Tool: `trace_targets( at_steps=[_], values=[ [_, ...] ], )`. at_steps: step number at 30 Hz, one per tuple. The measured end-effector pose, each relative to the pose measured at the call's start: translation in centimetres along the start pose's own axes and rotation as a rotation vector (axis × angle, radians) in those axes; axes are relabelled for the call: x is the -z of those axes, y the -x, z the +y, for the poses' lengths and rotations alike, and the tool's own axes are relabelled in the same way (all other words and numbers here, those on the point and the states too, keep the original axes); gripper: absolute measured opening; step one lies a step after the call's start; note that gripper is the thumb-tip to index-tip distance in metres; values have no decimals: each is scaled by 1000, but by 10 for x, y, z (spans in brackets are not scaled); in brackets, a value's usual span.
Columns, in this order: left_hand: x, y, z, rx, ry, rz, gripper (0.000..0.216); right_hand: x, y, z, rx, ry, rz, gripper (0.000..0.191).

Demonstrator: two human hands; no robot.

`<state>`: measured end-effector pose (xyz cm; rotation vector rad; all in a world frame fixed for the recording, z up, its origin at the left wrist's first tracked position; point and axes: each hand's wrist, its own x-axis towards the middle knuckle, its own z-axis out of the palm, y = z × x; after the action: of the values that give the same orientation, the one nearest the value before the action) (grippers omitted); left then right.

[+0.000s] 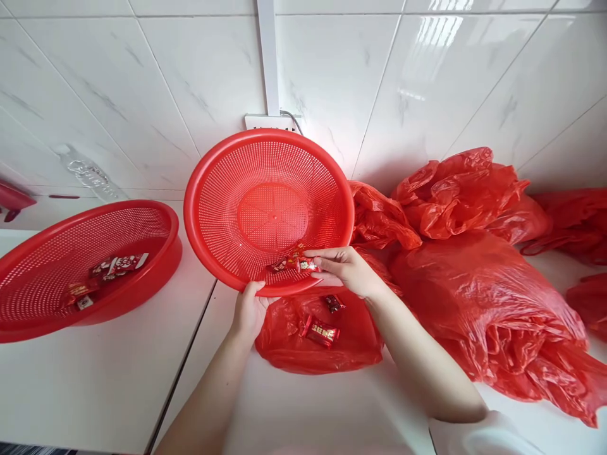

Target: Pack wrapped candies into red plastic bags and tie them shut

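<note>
Far left I see a red basket on the white counter with a few wrapped candies in it. My left hand grips the lower rim of a tilted red colander. My right hand pinches a candy at that rim, above a red bag holding two more. Crumpled red bags lie to the right.

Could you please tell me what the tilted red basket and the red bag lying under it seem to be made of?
Tilted basket: probably rigid moulded plastic, semi-glossy, with fine perforations and a smooth rim. Bag: apparently thin plastic film, crinkled, shiny and slightly translucent.
</note>
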<state>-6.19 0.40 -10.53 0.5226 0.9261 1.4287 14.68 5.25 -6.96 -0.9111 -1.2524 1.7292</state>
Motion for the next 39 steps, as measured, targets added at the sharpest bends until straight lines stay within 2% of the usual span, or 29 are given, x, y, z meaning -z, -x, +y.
trace_targets(
  at_steps=[2, 4, 8, 9, 13, 15, 17, 20, 24, 26, 30, 32, 35, 39],
  values=[
    [0, 0, -1, -2, -2, -9, 8, 4, 0, -3, -32, -46, 21, 38],
    [0, -1, -3, -7, -10, -23, 13, 7, 4, -8, 33, 49, 10, 35],
    [0, 0, -6, -20, -29, -42, 14, 9, 13, -19, 217, 501, -174, 30],
    [-1, 0, -6, -19, -35, -44, 14, 9, 14, -19, 263, 605, -177, 31],
    [-1, 2, -10, -14, -58, -74, 18, 11, 5, -3, 439, 1020, -11, 39],
    [0, 3, -12, -15, -95, -83, 11, 14, -3, 10, 434, 1186, -33, 49],
    [1, 4, -14, -17, -142, -77, 2, 16, -9, 18, 418, 1246, -84, 45],
    [2, 5, -16, -13, -174, -84, 6, 18, -14, 22, 429, 1147, -67, 32],
    [2, 6, -14, 12, -175, -80, 18, 24, -19, 19, 404, 882, 265, 31],
    [2, 6, -12, 10, -169, -78, 22, 28, -22, 16, 343, 670, 349, 31],
    [2, 5, -9, -12, -136, -85, 28, 30, -22, 10, 180, 135, 284, 38],
    [2, 4, -8, -17, -127, -85, 24, 27, -20, 6, 132, -30, 267, 39],
    [2, 3, -8, -30, -126, -64, 23, 23, -15, 1, 97, -159, 225, 40],
    [0, 3, -7, -38, -111, -62, 34, 19, -12, -5, 98, -223, 157, 47]
  ],
)
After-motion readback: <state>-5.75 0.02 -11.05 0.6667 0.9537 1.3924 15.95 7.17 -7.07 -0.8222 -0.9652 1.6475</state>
